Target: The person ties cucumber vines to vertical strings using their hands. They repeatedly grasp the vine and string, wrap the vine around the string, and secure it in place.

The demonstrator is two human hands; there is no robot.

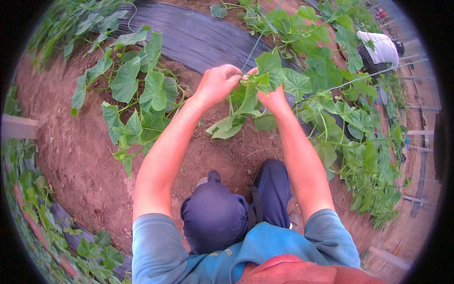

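Observation:
My left hand (220, 84) has its thumb and fingertips pinched together at the lower end of a thin blue twine (258, 41), beside the tip of a cucumber-like vine (244, 83). Just to the right, my right hand (273, 99) curls around the same vine's top. A broad green leaf (270, 72) covers most of its fingers, though one fingertip shows close to the left hand. Whether the twine is looped around the stem is too small to tell. Lower leaves (227, 127) of this plant hang below my hands, over bare soil.
Black plastic mulch film (198, 33) covers the bed ahead. More vines grow at left (126, 81) and right (354, 120). Another twine (372, 74) slants across the right side. A person in a white top (381, 48) bends over farther off. My knees (216, 216) are bent over reddish soil (85, 149).

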